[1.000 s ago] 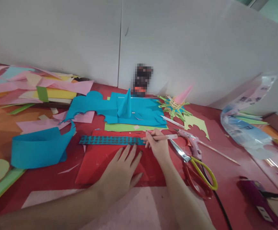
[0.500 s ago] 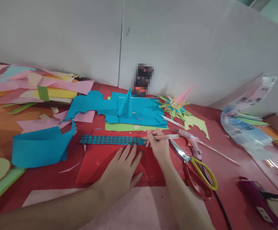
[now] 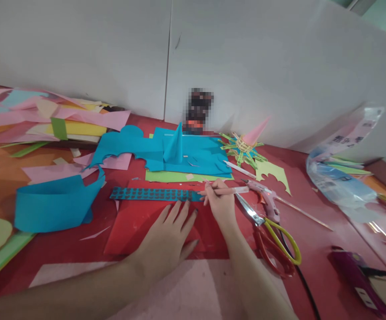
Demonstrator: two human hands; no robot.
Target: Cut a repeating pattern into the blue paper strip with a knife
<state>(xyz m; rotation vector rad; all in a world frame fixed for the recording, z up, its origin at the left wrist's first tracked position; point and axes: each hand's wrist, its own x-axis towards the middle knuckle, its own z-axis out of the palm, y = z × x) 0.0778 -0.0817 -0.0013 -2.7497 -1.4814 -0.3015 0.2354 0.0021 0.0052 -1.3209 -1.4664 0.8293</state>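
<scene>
A blue paper strip [image 3: 146, 194] with rows of dark curved marks lies across a red sheet [image 3: 129, 226]. My left hand [image 3: 169, 231] rests flat on the red sheet, fingers spread, fingertips at the strip's lower edge. In my right hand [image 3: 219, 202] is a pen [image 3: 231, 190] with a pale barrel, its tip at the strip's right end. The fingers of that hand partly cover the end of the strip. Just right of my right hand lie scissors [image 3: 262, 222] with one yellow and one red handle, beside a pink glue gun [image 3: 268, 200].
Behind the strip, a blue paper cone [image 3: 174, 146] stands on blue sheets [image 3: 202, 162]. A blue paper band [image 3: 53, 204] sits at left, below piled paper scraps [image 3: 79, 118]. At right are a plastic bag [image 3: 342, 178] and a purple power strip [image 3: 359, 280] with a cord.
Almost nothing differs. The pen tip stays at the strip's right end and the left hand keeps its place; the view has shifted very slightly.
</scene>
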